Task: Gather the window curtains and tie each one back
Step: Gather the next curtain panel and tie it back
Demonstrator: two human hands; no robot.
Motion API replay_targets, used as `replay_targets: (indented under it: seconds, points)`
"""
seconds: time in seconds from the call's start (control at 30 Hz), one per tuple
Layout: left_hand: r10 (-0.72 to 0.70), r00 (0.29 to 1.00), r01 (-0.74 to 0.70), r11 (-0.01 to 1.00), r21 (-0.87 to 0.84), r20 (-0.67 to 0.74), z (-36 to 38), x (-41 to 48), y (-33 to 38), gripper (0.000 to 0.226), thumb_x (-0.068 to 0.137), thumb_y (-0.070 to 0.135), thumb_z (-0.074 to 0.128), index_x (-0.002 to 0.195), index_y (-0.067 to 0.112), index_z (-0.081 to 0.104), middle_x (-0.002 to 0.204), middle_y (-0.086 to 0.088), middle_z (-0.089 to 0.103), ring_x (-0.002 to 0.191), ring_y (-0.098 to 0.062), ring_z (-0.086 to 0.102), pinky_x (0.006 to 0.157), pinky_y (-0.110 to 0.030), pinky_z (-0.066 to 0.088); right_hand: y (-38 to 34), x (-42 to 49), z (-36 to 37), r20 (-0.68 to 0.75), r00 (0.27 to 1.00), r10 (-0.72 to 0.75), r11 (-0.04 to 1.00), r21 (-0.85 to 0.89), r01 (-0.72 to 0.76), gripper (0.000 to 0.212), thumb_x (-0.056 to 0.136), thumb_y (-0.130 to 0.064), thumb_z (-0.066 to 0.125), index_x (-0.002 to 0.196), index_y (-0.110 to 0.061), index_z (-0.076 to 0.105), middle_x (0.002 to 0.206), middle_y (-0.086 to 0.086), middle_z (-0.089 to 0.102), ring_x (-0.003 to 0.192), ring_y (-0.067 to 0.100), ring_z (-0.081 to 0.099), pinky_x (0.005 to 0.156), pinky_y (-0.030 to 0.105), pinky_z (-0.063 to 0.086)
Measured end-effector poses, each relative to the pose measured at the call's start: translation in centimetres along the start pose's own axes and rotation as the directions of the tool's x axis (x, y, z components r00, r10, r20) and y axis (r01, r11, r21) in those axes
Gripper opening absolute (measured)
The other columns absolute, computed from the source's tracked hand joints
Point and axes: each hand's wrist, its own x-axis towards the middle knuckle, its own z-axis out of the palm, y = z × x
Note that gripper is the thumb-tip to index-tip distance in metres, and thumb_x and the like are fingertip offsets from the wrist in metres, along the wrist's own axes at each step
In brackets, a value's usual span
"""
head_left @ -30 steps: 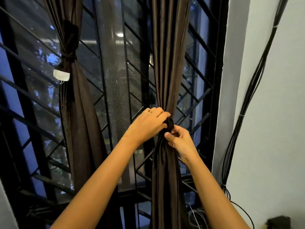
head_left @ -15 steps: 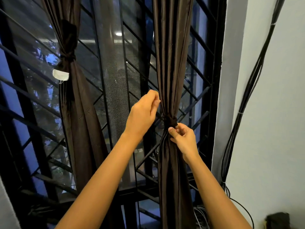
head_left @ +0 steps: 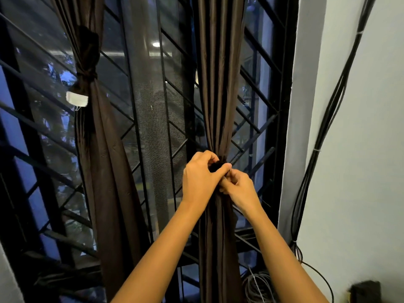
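Both hands meet on the right curtain (head_left: 220, 84) — left hand (head_left: 201, 179) and right hand (head_left: 241, 190) pinch the dark tie (head_left: 216, 166) round its middle. The left curtain (head_left: 96, 132) hangs tied, well apart.

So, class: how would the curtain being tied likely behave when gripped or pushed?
Probably floppy: the right curtain cinches into narrow folds where the left hand and right hand pinch its tie. Its sheen suggests slippery fabric. It would likely sway if pushed, hanging free below.
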Motion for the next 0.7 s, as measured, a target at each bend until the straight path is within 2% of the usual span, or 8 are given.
replay_targets:
  seconds: [0.07,0.23,0.3,0.4,0.47,0.57,0.7]
  points:
    - [-0.018,1.0,0.018,1.0,-0.008,-0.025,0.1,-0.2,0.2,0.018,0.08,0.033,0.073,0.087,0.019,0.064,0.087,0.007,0.058,0.077,-0.006,0.059,0.071,-0.024,0.049,0.3,-0.3,0.2,0.009,1.0,-0.009,0.999,0.043,0.009,0.026,0.091,-0.019,0.06,0.073,-0.004,0.051,0.06,0.002,0.057,0.057,0.008,0.061,0.064,0.033,0.05]
    - [-0.032,0.999,0.032,0.999,0.007,-0.034,-0.2,-0.1,0.4,0.005,0.085,0.027,0.065,0.09,0.029,0.065,0.084,0.01,0.066,0.078,-0.009,0.062,0.069,-0.034,0.051,1.0,-0.5,0.6,0.051,0.998,-0.028,0.997,0.077,0.024,0.026,0.09,-0.02,0.063,0.072,-0.012,0.046,0.056,-0.004,0.046,0.051,0.007,0.041,0.052,0.023,0.035]
    - [-0.041,0.999,0.04,0.999,-0.033,-0.032,-0.2,-0.1,0.1,0.007,0.086,0.023,0.063,0.089,0.029,0.065,0.082,0.01,0.067,0.078,-0.008,0.063,0.069,-0.031,0.051,1.2,-0.6,0.7,0.044,0.999,-0.024,0.994,0.105,0.019,0.025,0.089,-0.018,0.063,0.071,-0.014,0.046,0.055,-0.008,0.044,0.049,0.005,0.039,0.051,0.022,0.032]
    - [-0.048,0.998,0.046,0.997,-0.062,-0.027,-0.2,0.3,-0.2,0.011,0.088,0.018,0.062,0.09,0.028,0.065,0.082,0.01,0.067,0.078,-0.004,0.061,0.068,-0.021,0.047,1.3,-0.6,0.9,0.018,0.999,-0.029,0.994,0.108,0.027,0.03,0.088,-0.018,0.066,0.067,-0.018,0.045,0.052,-0.01,0.044,0.05,0.007,0.039,0.053,0.027,0.034]
    - [-0.038,0.999,0.035,0.997,-0.073,-0.036,-0.3,0.6,-0.1,0.013,0.088,0.014,0.061,0.093,0.026,0.063,0.085,0.008,0.066,0.081,-0.006,0.061,0.069,-0.021,0.045,1.1,-0.5,1.2,0.008,1.0,-0.028,0.995,0.099,0.027,0.032,0.086,-0.02,0.068,0.064,-0.019,0.044,0.051,-0.009,0.041,0.049,0.007,0.037,0.051,0.025,0.031]
    - [-0.023,0.999,0.018,0.993,-0.116,-0.04,-0.6,1.1,0.1,0.019,0.089,0.009,0.059,0.102,0.022,0.051,0.091,0.007,0.068,0.086,-0.01,0.062,0.073,-0.029,0.047,0.7,-0.3,1.5,-0.006,0.999,-0.036,0.999,0.01,0.036,0.033,0.084,-0.023,0.069,0.063,-0.02,0.044,0.055,-0.007,0.041,0.047,0.003,0.033,0.048,0.019,0.027]
    - [0.06,0.995,-0.067,0.995,-0.079,-0.082,-0.7,2.1,0.4,0.032,0.089,0.007,0.056,0.094,0.026,0.03,0.094,0.006,0.069,0.087,-0.014,0.065,0.07,-0.038,0.05,0.5,0.0,1.7,-0.025,0.999,-0.039,0.994,-0.108,0.036,0.031,0.084,-0.028,0.07,0.065,-0.028,0.045,0.057,-0.007,0.044,0.043,0.002,0.038,0.045,0.013,0.031]
